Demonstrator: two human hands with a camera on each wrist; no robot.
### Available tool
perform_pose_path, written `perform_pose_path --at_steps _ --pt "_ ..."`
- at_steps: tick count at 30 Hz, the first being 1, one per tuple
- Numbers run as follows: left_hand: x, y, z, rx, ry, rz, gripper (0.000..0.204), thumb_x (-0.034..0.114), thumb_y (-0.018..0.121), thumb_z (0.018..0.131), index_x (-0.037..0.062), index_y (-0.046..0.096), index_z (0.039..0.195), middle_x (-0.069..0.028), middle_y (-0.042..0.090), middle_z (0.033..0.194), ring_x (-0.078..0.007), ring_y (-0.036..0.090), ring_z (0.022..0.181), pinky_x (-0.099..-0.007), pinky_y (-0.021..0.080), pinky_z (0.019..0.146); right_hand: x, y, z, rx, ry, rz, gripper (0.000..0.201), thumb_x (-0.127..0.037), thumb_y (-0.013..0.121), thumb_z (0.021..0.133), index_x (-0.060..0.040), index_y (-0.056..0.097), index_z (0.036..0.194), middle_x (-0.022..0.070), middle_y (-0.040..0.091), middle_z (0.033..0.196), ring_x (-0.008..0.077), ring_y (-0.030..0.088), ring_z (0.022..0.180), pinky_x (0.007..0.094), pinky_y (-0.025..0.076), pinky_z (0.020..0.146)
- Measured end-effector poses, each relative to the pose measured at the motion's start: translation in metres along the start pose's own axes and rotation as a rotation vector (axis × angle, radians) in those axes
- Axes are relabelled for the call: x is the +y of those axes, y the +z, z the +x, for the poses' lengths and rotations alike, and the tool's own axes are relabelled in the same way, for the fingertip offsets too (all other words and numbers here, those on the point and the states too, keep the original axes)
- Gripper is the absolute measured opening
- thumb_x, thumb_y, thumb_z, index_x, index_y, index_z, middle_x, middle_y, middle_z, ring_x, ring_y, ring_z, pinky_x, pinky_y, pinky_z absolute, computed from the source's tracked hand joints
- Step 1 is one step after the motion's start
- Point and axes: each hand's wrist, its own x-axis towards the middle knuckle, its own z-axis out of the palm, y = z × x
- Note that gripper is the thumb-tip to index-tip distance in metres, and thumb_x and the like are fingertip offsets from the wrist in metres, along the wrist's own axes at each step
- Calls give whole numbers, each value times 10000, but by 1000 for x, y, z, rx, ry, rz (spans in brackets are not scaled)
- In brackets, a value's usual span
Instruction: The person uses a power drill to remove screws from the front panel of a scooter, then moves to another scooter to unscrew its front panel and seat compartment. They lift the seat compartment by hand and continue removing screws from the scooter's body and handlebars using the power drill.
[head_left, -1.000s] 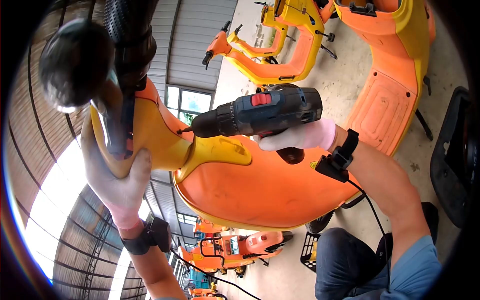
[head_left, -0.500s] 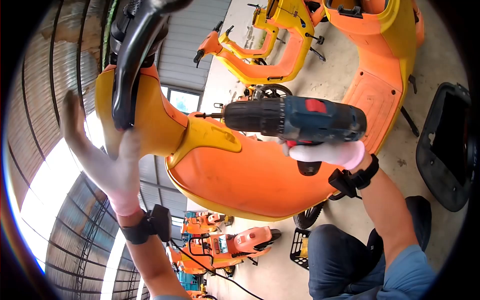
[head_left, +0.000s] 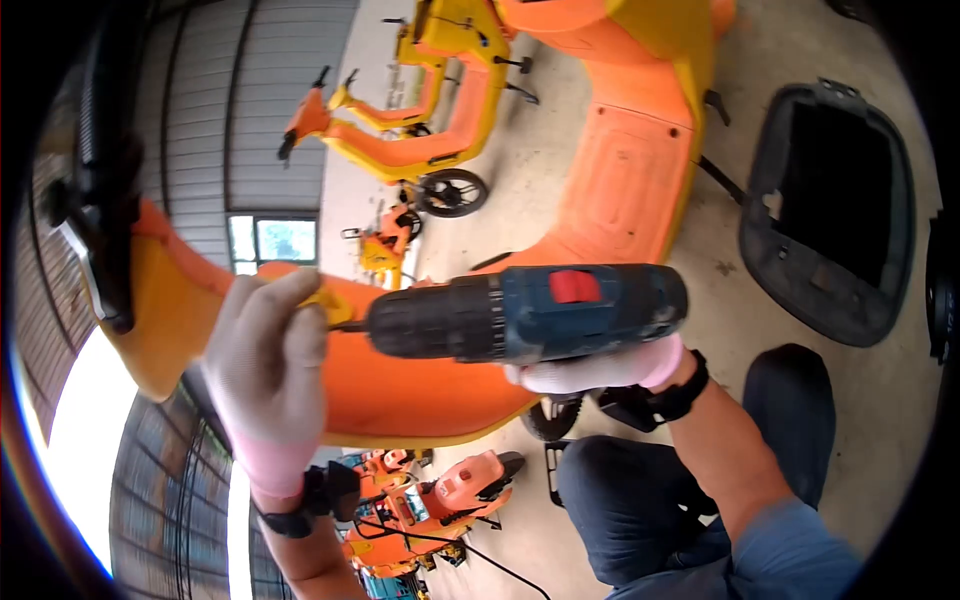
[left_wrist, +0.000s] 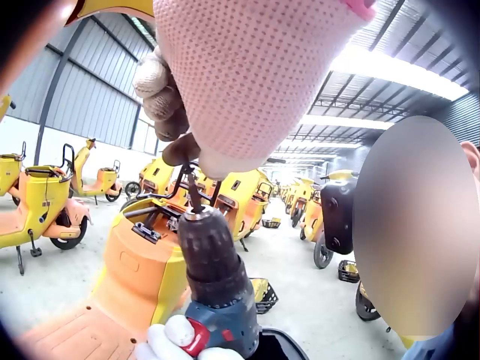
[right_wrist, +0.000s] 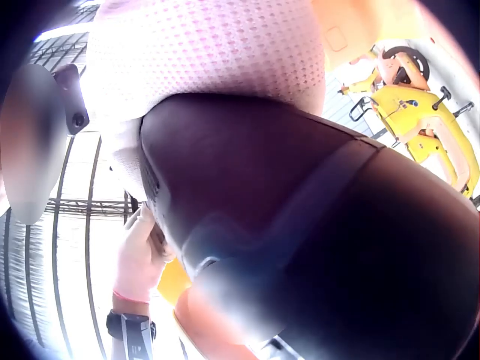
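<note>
Right hand [head_left: 600, 370] grips the drill [head_left: 540, 312], long axis sideways, bit [left_wrist: 194, 193] pointing at left hand [head_left: 268, 365], whose hold is unclear.

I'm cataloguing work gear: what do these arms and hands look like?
The left hand and right hand wear off-white knit gloves with pink cuffs. Black straps fasten black boxy devices behind the cuffs; a thin black cable runs from the left device. A blue fabric sleeve shows on the right arm.
</note>
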Motion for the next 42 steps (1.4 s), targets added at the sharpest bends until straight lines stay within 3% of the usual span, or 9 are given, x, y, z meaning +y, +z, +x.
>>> perform_pose_path --at_steps 9,14,18,20,25,28,32,34,42 --pt "-12 36 -5 -16 -236 -394 187 169 508 1048 26 628 1027 48 477 667 2 329 469 -179 230 419 1 -17 -15 74 -31 155 210 -135 742 819 -75 673 1008 0 675 863 106 627 791 264 503 722" --pt "-14 33 20 374 -380 -422 215 213 548 1036 37 669 1062 66 485 696 -4 304 506 -187 210 435 19 -49 -28 209 43 462 271 -134 702 855 -30 630 1094 39 665 945 125 621 865 281 508 782" --pt "114 90 48 -290 -72 -746 134 76 599 959 0 678 1036 12 573 745 -25 447 556 -191 346 481 41 -62 -34 342 263 251 326 -130 705 877 -39 619 1177 49 665 1053 139 626 968 302 521 860" --pt "148 123 70 -534 -40 -843 274 93 638 929 -48 629 1164 -68 674 894 -99 632 715 -237 506 608 91 -66 -35 389 29 107 441 -225 672 948 -75 521 1334 72 552 1321 162 534 1208 297 449 1046" --pt "184 157 88 -568 41 -663 696 161 679 914 6 347 1505 -221 657 1202 -184 698 929 -277 540 833 68 -63 -43 388 -67 502 392 -204 678 934 -74 562 1285 59 591 1247 156 568 1144 302 473 1003" --pt "144 101 56 -428 52 -780 687 197 677 920 -47 360 1478 -208 647 1233 -247 698 987 -338 540 877 46 -61 -46 347 -87 673 364 -192 682 926 -73 586 1256 51 615 1203 153 589 1106 306 488 978" --pt "61 -15 -40 446 297 -18 502 247 333 1038 -93 445 1389 -228 588 1313 -307 621 1167 -431 500 996 63 -72 -25 425 89 272 270 -87 727 801 -63 652 1059 40 656 951 145 635 863 302 521 789" --pt "12 -77 -72 781 51 371 559 320 204 1063 -55 473 1378 -225 534 1384 -314 547 1277 -466 465 1047 53 -63 -8 411 106 307 307 -52 702 786 -57 636 1086 48 653 968 155 642 833 307 523 747" --pt "-78 -121 33 381 -464 -290 623 485 239 1081 12 466 1418 -112 583 1325 -196 606 1172 -350 501 1012 -11 13 73 38 81 773 324 -2 606 831 -16 599 1155 107 650 990 190 637 817 321 540 699"
